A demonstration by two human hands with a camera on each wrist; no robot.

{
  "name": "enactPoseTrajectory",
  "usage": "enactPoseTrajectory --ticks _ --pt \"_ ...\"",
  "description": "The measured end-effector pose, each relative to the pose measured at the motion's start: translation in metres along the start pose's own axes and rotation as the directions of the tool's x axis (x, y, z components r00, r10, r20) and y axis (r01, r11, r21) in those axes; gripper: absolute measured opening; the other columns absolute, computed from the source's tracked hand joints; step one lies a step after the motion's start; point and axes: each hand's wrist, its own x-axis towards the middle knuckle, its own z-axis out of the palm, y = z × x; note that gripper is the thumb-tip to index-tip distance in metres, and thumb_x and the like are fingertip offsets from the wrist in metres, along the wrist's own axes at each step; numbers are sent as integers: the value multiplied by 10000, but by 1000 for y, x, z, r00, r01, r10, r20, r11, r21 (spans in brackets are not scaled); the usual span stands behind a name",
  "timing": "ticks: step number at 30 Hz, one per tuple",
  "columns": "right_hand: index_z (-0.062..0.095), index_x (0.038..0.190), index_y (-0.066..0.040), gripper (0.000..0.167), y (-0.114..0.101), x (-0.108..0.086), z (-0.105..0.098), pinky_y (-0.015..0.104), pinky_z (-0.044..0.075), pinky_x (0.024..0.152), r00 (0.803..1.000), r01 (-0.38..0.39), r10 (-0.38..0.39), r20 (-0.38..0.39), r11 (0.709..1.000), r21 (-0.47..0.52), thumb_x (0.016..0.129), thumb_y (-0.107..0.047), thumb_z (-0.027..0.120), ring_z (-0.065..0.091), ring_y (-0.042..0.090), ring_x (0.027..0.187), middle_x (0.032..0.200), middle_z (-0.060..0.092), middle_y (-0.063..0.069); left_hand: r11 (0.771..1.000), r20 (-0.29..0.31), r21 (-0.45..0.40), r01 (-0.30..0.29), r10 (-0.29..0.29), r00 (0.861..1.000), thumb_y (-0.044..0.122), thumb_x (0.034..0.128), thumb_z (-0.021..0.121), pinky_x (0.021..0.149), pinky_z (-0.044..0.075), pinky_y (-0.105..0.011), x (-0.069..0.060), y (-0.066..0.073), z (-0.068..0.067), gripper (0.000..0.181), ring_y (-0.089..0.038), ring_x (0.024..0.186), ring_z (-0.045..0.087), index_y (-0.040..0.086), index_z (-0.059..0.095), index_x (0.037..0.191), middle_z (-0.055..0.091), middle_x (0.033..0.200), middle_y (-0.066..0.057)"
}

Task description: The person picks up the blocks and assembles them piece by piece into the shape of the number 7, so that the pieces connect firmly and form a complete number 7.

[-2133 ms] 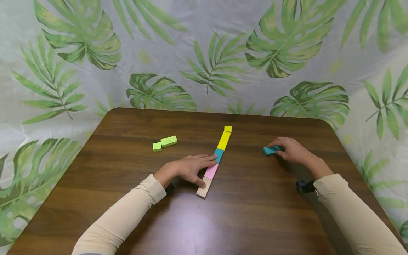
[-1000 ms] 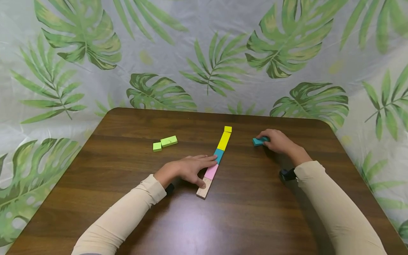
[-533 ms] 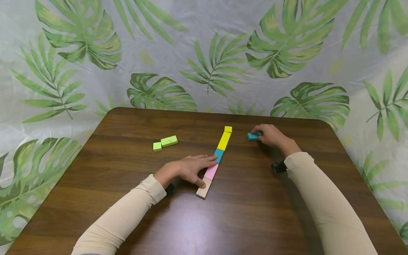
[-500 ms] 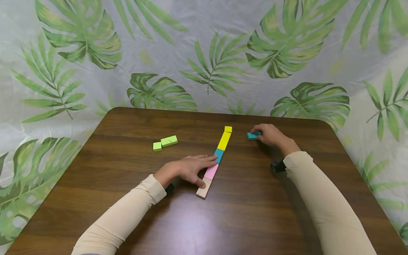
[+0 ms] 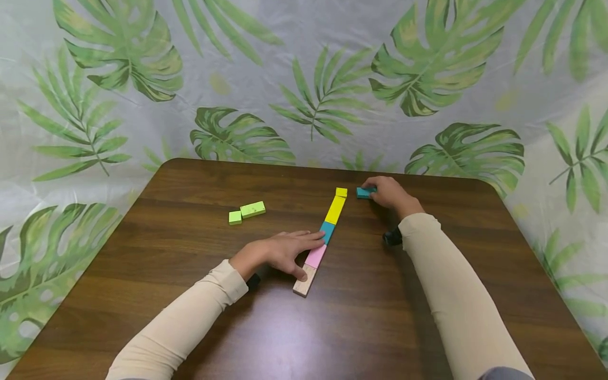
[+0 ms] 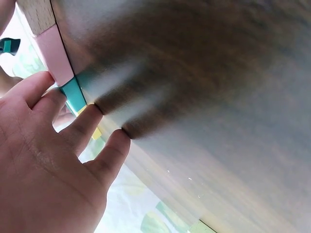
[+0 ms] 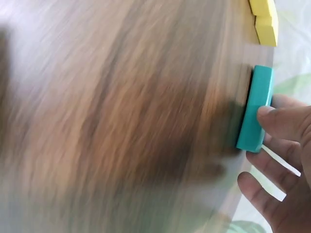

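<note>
A line of wooden blocks runs up the table: a plain wood block (image 5: 301, 287), a pink block (image 5: 315, 257), a teal block (image 5: 327, 230), a yellow block (image 5: 335, 210) and a short yellow block (image 5: 341, 192) at the far end, slightly turned. My left hand (image 5: 281, 251) lies spread along the line's left side, thumb on the plain block and fingertips at the pink and teal ones. To the right of the short yellow block, my right hand (image 5: 387, 192) pinches another teal block (image 7: 255, 109) between thumb and fingers, with a small gap from the yellow.
Two lime green blocks, a longer one (image 5: 253, 209) and a short one (image 5: 235, 217), sit at the left with their corners near each other. The brown table (image 5: 190, 253) ends at a far edge before a leaf-patterned cloth (image 5: 247, 63).
My right hand has brought its teal block leftward and away from me, up beside the far yellow end of the line. The left hand and the line of blocks stay in place.
</note>
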Motion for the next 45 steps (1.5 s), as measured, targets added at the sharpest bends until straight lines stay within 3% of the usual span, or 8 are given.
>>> enactPoseTrajectory --ticks 8,13,18,23,28,45 --pt "554 1397 -85 419 -9 12 1 555 440 1021 1000 -14 14 12 1000 -14 995 -67 438 474 453 1313 1468 482 264 1000 -1 6 -1 1 1000 383 872 730 1244 152 -542 -1 0 -1 875 -218 1575 89 274 242 1589 66 1686 143" --pt "551 1414 -102 443 -10 18 2 507 431 926 999 -45 45 4 997 64 994 -77 413 510 432 1176 1504 438 272 1000 1 14 -2 2 1000 387 873 727 1244 154 -540 0 0 -2 874 -215 1576 86 279 238 1589 64 1685 147" --pt "576 1397 -108 416 -11 26 7 525 433 1013 998 -50 53 -24 992 118 999 -92 454 471 421 1303 1503 450 255 1000 2 12 0 0 1000 396 872 728 1243 146 -551 0 1 -1 875 -218 1576 83 280 239 1589 63 1685 147" --pt "540 1427 -92 435 -11 32 10 507 430 970 997 -71 78 -26 978 195 1003 -104 444 487 405 1228 1536 410 249 1000 0 6 -3 3 1000 401 874 729 1241 140 -564 0 1 -1 874 -222 1575 87 278 242 1589 66 1686 141" --pt "516 1439 -54 430 -11 37 10 551 413 1081 994 -99 104 -12 967 234 1018 -125 467 409 438 1381 1546 398 247 1000 5 -6 -6 6 1000 400 875 727 1240 135 -570 0 1 -2 877 -227 1576 86 273 236 1590 64 1688 132" --pt "533 1420 -43 422 -23 50 12 547 413 1097 991 -132 127 36 927 352 1028 -199 514 419 422 1379 1527 418 236 1000 4 -8 1 -1 1000 400 876 727 1246 128 -554 0 -1 0 870 -195 1575 83 287 239 1588 61 1685 150"
